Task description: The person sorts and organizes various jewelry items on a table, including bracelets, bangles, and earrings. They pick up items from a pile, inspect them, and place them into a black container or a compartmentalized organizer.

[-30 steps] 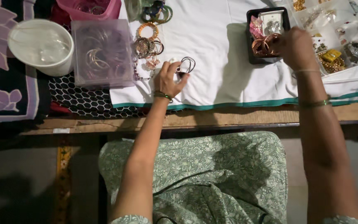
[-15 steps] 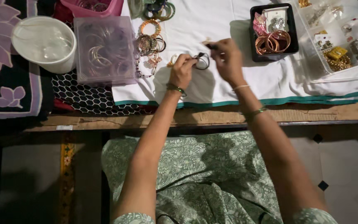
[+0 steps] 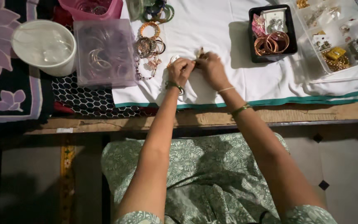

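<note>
Both hands meet in the middle, over the white cloth [image 3: 224, 37] on the surface. Left hand [image 3: 180, 70] and right hand [image 3: 211, 70] touch at the fingertips and pinch one small thing [image 3: 199, 53] between them. It is mostly hidden by the fingers, so only a tiny brown tip pokes out and its kind is hard to tell.

Just left of the hands lies a little row of bangles [image 3: 148, 45] on the cloth. Next to them stands a clear purple box [image 3: 104, 52] with thin rings inside. Further left is a white round tub [image 3: 44, 46]; what is in it is hard to see.

To the right, well apart from the hands, sits a black tray [image 3: 293, 39] with copper bangles [image 3: 272, 42] and small packets. A clear box with many little parts [image 3: 340, 37] is cut off by the right edge. At the far edge, a pink tub [image 3: 90, 8] is cut off too.
</note>
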